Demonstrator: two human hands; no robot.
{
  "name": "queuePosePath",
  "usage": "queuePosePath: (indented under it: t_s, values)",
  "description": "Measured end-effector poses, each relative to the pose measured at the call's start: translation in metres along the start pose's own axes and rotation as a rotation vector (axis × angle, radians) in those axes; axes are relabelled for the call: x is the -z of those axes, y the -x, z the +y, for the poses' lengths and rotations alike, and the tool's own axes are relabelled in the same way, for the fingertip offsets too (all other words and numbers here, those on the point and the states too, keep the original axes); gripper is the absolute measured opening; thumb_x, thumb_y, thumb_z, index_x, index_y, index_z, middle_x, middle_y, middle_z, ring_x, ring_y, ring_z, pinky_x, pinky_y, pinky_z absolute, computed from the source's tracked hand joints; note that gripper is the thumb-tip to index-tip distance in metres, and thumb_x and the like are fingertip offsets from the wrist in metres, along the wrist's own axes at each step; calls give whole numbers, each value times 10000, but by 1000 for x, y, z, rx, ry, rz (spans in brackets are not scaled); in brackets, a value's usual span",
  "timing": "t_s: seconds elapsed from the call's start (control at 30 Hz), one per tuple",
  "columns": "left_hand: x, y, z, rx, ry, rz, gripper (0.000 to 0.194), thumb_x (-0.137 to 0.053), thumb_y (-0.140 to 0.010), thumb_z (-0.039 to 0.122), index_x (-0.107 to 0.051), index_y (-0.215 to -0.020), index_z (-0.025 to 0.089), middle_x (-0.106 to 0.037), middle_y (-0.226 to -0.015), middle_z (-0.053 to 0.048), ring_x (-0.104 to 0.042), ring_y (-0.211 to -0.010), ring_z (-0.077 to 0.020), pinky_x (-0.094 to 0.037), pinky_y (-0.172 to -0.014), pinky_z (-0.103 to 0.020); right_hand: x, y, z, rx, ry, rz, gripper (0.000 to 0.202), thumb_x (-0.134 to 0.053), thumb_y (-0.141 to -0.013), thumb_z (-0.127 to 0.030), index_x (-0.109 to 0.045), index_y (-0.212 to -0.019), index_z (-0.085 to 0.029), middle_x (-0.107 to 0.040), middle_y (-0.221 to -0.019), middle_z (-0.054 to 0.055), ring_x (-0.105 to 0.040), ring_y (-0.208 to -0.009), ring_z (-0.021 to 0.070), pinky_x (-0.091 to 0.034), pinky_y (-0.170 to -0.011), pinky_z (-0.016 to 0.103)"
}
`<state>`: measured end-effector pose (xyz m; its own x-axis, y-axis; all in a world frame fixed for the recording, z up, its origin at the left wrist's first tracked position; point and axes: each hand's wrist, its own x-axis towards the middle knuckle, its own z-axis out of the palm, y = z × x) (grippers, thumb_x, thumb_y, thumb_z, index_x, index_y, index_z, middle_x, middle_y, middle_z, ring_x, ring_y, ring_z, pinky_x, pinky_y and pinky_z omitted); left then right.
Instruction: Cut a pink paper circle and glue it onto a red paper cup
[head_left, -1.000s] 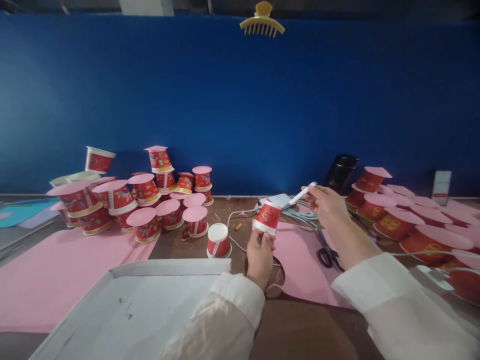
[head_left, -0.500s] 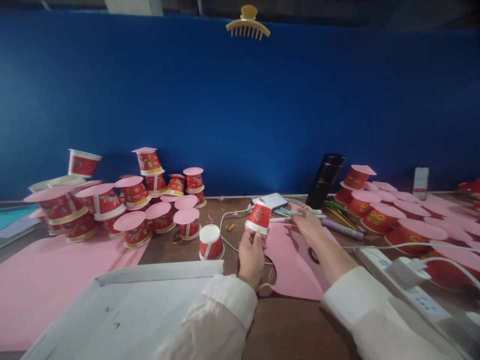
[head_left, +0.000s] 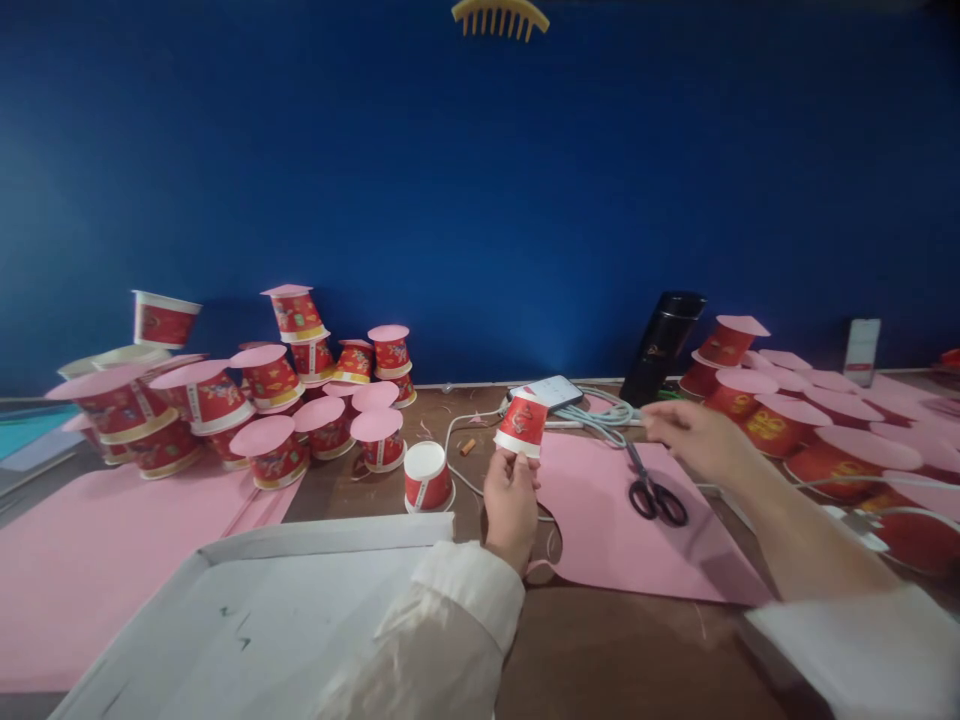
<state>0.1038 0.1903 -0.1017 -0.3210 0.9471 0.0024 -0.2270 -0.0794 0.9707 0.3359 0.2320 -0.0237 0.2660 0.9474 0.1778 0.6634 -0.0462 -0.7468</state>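
Observation:
Upside down in my left hand, a small red paper cup is gripped by its white rim. My right hand is over the right part of the table, its fingers pressed together beside the white cord; what is between them, if anything, is too small to tell. Black-handled scissors lie on a pink sheet between my hands. Another red cup stands upside down left of my left hand. A phone lies behind the held cup, next to a coiled pale cable.
Red cups with pink discs crowd the left; more fill the right. A black bottle leans against the blue partition. A white tray lies front left, beside pink sheets. Another phone stands at right.
My right hand has moved right, away from the coiled cable, uncovering the scissors. My left hand still holds the cup. The view has tilted down a little.

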Motion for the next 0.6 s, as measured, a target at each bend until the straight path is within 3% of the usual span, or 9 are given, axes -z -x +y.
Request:
queuePosePath:
  t_s: [0.07, 0.13, 0.23, 0.3, 0.37, 0.47, 0.6]
  values:
    - [2, 1, 4, -45, -32, 5, 161, -495, -888, 311, -557, -884, 163, -638, -788, -24, -518, -585, -102, -419, -580, -236, -2, 43, -5, 173, 143, -320, 368, -702, -774, -379, -717, -1126, -273, -757, -1035, 39, -715, -897, 210, -563, -772, 305]
    - [3, 4, 9, -114, -72, 4, 162, -486, -901, 311, -552, -882, 164, -642, -788, -30, -530, -595, -110, -428, -592, -244, -7, 86, -6, 418, 361, -476, 447, -638, -815, -389, -654, -1255, -313, -689, -1251, 49, -666, -1094, 258, -545, -888, 370]
    - [5, 18, 17, -258, -144, -24, 165, -461, -928, 302, -549, -870, 176, -645, -790, -33, -558, -637, -124, -442, -635, -258, -17, 132, 3, 716, 569, -429, 520, -570, -774, -186, -635, -1287, -249, -655, -1296, 97, -610, -1184, 282, -499, -970, 436]
    - [3, 33, 20, -405, -221, -95, 157, -458, -934, 277, -564, -864, 183, -649, -826, -39, -583, -714, -136, -447, -695, -265, -27, 144, 15, 766, 642, -361, 532, -520, -772, -124, -631, -1285, -211, -659, -1277, 119, -627, -1144, 284, -502, -952, 452]
    - [0, 50, 22, -523, -288, -195, 119, -484, -916, 242, -582, -874, 189, -645, -839, -38, -591, -758, -143, -443, -719, -264, -38, 144, 29, 776, 675, -263, 477, -491, -785, -106, -662, -1223, -186, -685, -1210, 136, -661, -1043, 279, -519, -885, 431]
    - [-6, 72, 21, -615, -359, -293, 47, -549, -853, 216, -587, -835, 195, -618, -753, -16, -550, -662, -130, -410, -625, -250, -52, 134, 42, 821, 705, -199, 346, -500, -793, -100, -726, -1046, -169, -725, -1045, 144, -676, -927, 273, -514, -802, 383]
    - [-10, 81, 18, -679, -375, -339, 32, -582, -782, 188, -593, -812, 195, -615, -722, -10, -545, -628, -125, -402, -596, -249, -58, 121, 42, 939, 713, -100, 282, -501, -785, -95, -744, -892, -191, -730, -861, 123, -659, -799, 264, -489, -712, 364]
